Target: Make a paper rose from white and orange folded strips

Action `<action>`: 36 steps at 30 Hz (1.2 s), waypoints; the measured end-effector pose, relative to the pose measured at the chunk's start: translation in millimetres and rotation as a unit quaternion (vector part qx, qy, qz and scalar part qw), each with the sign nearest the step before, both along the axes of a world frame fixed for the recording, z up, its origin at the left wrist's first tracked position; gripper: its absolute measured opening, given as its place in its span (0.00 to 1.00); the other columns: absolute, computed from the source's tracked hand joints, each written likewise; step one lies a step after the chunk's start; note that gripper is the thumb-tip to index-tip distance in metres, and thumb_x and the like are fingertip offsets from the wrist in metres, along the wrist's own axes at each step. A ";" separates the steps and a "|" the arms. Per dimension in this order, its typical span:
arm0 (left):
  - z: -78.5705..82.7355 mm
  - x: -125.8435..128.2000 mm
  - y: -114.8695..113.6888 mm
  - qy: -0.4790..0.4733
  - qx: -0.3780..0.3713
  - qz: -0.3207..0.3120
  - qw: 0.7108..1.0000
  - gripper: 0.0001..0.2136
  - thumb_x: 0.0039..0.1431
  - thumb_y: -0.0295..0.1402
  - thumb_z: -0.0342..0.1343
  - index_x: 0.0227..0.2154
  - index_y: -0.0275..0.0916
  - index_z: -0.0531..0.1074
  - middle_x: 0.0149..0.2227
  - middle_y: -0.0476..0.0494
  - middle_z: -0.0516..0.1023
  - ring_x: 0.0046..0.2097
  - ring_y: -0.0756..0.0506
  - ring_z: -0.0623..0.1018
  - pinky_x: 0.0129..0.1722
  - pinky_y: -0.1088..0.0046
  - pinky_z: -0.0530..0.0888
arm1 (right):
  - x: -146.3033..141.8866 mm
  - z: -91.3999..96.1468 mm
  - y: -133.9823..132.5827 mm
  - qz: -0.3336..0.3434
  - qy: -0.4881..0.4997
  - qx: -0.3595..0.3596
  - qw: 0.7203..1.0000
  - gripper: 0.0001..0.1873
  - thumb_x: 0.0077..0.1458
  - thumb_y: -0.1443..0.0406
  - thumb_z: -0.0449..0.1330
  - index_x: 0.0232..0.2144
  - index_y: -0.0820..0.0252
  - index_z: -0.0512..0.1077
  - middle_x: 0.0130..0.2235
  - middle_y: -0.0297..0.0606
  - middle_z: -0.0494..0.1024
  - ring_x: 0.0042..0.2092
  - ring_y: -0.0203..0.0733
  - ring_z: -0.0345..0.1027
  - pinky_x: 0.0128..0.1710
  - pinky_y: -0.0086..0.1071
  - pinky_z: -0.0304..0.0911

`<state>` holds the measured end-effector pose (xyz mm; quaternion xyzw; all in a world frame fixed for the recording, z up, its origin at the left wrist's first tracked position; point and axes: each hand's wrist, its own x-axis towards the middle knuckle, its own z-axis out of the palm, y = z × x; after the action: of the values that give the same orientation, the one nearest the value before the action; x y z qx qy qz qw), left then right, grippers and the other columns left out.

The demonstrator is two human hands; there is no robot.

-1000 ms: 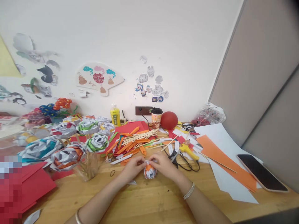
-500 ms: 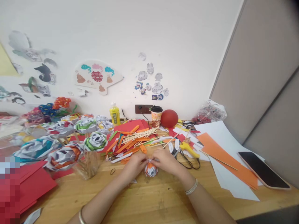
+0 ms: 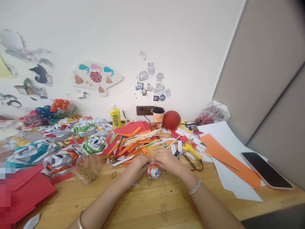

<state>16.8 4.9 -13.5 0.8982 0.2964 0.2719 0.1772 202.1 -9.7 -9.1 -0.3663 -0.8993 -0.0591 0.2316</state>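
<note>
in the head view, our left hand (image 3: 142, 163) and right hand (image 3: 166, 160) pinch the far end of a small white-and-orange folded-paper flower (image 3: 153, 172), mid-surface (image 3: 143, 205). we judge it's being shaped; next calls for a steady pinch. far left, a white fan-shaped board (image 3: 82, 75) reads 囍; we can't surely read the label on the yellow plastic bottle (image 3: 115, 117).

On my feed the cup (image 3: 158, 120) has an orange-and-cream pattern under a black lid. Left of it I see a yellow bottle (image 3: 115, 118); above left, a white fan (image 3: 97, 78) with red, teal, pink and brown motifs; nearer me than the cup, a white-and-orange paper flower (image 3: 153, 171).
</note>
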 end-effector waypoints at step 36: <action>-1.0 17.0 -19.1 -0.442 -0.462 0.005 0.769 0.15 0.49 0.45 0.52 0.26 0.37 0.64 0.20 0.55 0.64 0.22 0.53 0.62 0.21 0.78 0.59 | -30.9 4.1 -30.8 -0.058 0.274 0.015 0.960 0.18 0.56 0.66 0.50 0.50 0.56 0.63 0.45 0.40 0.72 0.48 0.44 0.61 0.46 0.41 0.60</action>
<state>33.8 -14.2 -14.5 0.4872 0.2801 0.4699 0.6807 171.2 -40.6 -5.0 -0.4167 -0.7777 0.0168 0.4705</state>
